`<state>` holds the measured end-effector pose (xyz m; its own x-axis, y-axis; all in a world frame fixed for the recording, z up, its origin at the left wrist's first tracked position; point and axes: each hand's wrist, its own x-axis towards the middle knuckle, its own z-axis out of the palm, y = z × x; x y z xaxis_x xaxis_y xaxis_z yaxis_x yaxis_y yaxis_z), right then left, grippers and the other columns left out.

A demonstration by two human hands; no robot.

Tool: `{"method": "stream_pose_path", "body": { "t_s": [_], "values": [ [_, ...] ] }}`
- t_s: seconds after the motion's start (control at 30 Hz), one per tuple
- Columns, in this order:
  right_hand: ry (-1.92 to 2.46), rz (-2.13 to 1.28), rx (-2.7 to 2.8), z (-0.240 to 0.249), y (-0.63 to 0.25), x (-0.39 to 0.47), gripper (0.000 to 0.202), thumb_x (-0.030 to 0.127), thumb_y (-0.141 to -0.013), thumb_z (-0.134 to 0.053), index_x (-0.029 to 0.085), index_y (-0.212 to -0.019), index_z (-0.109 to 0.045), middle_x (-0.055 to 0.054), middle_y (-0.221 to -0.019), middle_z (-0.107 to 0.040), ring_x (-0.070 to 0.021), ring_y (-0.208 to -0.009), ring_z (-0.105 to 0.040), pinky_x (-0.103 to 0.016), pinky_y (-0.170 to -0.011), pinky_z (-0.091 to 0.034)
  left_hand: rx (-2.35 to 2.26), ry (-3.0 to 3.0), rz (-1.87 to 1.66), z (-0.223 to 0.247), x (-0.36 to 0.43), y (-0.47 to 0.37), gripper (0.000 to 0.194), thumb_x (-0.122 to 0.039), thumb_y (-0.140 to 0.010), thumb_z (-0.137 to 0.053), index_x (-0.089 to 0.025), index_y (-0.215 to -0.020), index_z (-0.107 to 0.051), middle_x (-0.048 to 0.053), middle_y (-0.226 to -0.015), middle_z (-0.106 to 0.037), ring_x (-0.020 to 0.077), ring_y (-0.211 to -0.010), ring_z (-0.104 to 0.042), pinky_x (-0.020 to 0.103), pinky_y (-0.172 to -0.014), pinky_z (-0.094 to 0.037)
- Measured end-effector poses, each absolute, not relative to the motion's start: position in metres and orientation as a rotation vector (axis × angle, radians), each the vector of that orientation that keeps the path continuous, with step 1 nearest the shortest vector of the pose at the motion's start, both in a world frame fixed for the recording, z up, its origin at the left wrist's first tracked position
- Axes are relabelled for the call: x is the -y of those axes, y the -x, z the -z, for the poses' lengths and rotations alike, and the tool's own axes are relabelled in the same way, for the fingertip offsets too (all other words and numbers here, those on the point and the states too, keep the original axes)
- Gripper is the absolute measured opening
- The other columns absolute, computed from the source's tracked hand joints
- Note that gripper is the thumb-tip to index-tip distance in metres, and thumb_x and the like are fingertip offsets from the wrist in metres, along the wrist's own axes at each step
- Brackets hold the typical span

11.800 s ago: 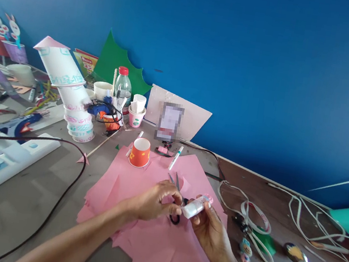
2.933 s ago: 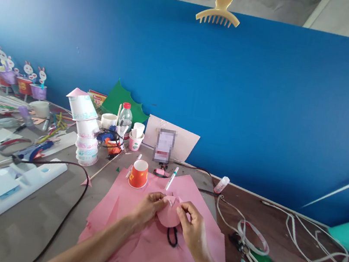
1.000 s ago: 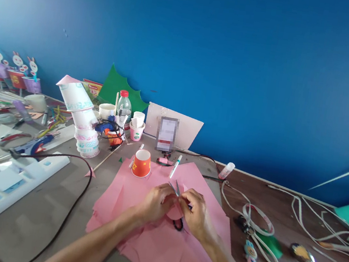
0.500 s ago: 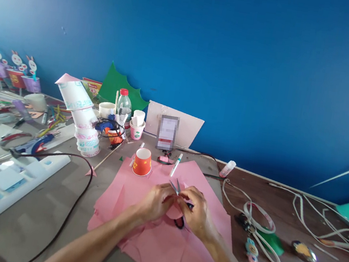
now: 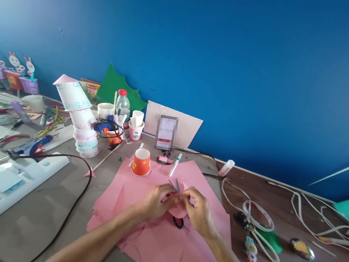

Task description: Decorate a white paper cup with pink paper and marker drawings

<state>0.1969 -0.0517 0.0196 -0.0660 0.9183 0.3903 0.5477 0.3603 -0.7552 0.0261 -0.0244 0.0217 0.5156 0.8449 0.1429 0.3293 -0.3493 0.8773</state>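
Observation:
Between my two hands is a small pink paper piece (image 5: 179, 211), curved at its lower edge. My left hand (image 5: 154, 201) pinches it from the left. From the right, my right hand (image 5: 198, 211) grips it with thumb and fingers, the fingertips of both hands almost meeting. Scissors (image 5: 178, 223) lie under the paper piece and hands, one black handle loop showing below and the parted blades poking out above; their middle is hidden. Pink paper sheets (image 5: 162, 256) spread beneath everything. An orange paper cup (image 5: 141, 163) stands at the sheets' back left, near a white marker (image 5: 175, 165).
To the left are a leaning stack of paper cups (image 5: 81, 117), a power strip (image 5: 22, 187) and a dark cable (image 5: 76, 204). A bottle (image 5: 123, 106) stands at the back. A glue stick (image 5: 226, 168), white cords (image 5: 301, 207) and a keychain (image 5: 251, 250) lie right.
My right hand's fingers have shifted on the paper piece and now cover the scissors' second handle. The paper is bent up more between the fingertips. The view has moved slightly.

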Motion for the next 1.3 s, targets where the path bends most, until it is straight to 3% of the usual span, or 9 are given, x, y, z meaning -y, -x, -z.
{"method": "stream_pose_path", "body": {
  "t_s": [0.13,0.27,0.47,0.6,0.7,0.87,1.07,1.3],
  "values": [
    [1.281,-0.525,1.738,-0.018,-0.194,0.052,0.023,0.020,-0.083,-0.054,0.021,-0.060,-0.054,0.001,-0.061,-0.057,-0.0149,-0.058,-0.055,-0.026,-0.057,-0.045,-0.984,-1.883,-0.759,-0.018,0.024,-0.028,0.011,-0.020,-0.079,-0.056,-0.016,-0.079,-0.067,0.005,-0.080,-0.068,0.0167,-0.072,-0.060,0.024,-0.063,-0.043],
    [1.249,-0.557,1.751,-0.022,-0.192,0.056,0.022,0.025,-0.085,-0.056,0.021,-0.063,-0.055,0.000,-0.064,-0.057,-0.0153,-0.060,-0.056,-0.026,-0.057,-0.046,-1.018,-1.914,-0.799,-0.011,0.023,-0.029,0.017,-0.013,-0.078,-0.050,-0.015,-0.074,-0.066,0.004,-0.073,-0.065,0.0159,-0.067,-0.058,0.025,-0.060,-0.041],
    [1.199,-0.693,1.661,-0.029,-0.196,0.060,0.019,0.036,-0.087,-0.056,0.020,-0.081,-0.063,-0.003,-0.078,-0.061,-0.0179,-0.071,-0.061,-0.028,-0.063,-0.050,-0.994,-1.987,-0.867,-0.011,0.022,-0.028,0.019,-0.014,-0.082,-0.049,-0.017,-0.076,-0.067,0.004,-0.074,-0.064,0.0165,-0.070,-0.058,0.027,-0.064,-0.042],
    [1.205,-0.783,1.529,-0.027,-0.198,0.060,0.029,0.046,-0.088,-0.056,0.019,-0.086,-0.066,-0.004,-0.080,-0.064,-0.0173,-0.068,-0.061,-0.027,-0.057,-0.049,-0.957,-2.079,-0.972,-0.012,0.022,-0.029,0.018,-0.011,-0.082,-0.047,-0.019,-0.072,-0.060,0.002,-0.072,-0.064,0.0174,-0.072,-0.060,0.036,-0.084,-0.043],
    [1.225,-0.855,1.456,-0.025,-0.199,0.059,0.033,0.050,-0.086,-0.058,0.018,-0.086,-0.066,-0.004,-0.077,-0.063,-0.0169,-0.065,-0.059,-0.026,-0.054,-0.047,-0.990,-2.101,-1.040,-0.010,0.022,-0.028,0.018,-0.011,-0.083,-0.047,-0.019,-0.071,-0.058,-0.001,-0.070,-0.064,0.0159,-0.068,-0.059,0.045,-0.099,-0.036],
    [1.208,-0.950,1.390,-0.025,-0.199,0.060,0.033,0.052,-0.085,-0.060,0.020,-0.089,-0.066,-0.005,-0.081,-0.063,-0.0187,-0.069,-0.059,-0.028,-0.059,-0.048,-1.001,-2.101,-1.142,-0.011,0.019,-0.026,0.018,-0.016,-0.089,-0.046,-0.019,-0.077,-0.060,0.003,-0.074,-0.065,0.0185,-0.073,-0.058,0.033,-0.075,-0.046],
    [1.055,-1.029,1.481,-0.025,-0.196,0.063,0.043,0.054,-0.081,-0.067,0.022,-0.110,-0.064,-0.007,-0.096,-0.062,-0.0241,-0.091,-0.059,-0.036,-0.083,-0.047,-0.831,-2.131,-1.366,-0.011,0.022,-0.026,0.020,-0.008,-0.090,-0.045,-0.020,-0.096,-0.060,0.006,-0.095,-0.066,0.0173,-0.091,-0.061,0.030,-0.077,-0.050],
    [0.747,-1.607,1.062,-0.026,-0.188,0.065,0.041,0.057,-0.085,-0.061,0.026,-0.112,-0.067,-0.005,-0.096,-0.064,-0.0181,-0.073,-0.060,-0.032,-0.066,-0.050,-0.716,-2.228,-1.523,-0.009,0.024,-0.024,0.021,-0.010,-0.093,-0.047,-0.021,-0.105,-0.061,0.008,-0.105,-0.059,0.0167,-0.098,-0.061,0.029,-0.081,-0.054]
  ]
}}
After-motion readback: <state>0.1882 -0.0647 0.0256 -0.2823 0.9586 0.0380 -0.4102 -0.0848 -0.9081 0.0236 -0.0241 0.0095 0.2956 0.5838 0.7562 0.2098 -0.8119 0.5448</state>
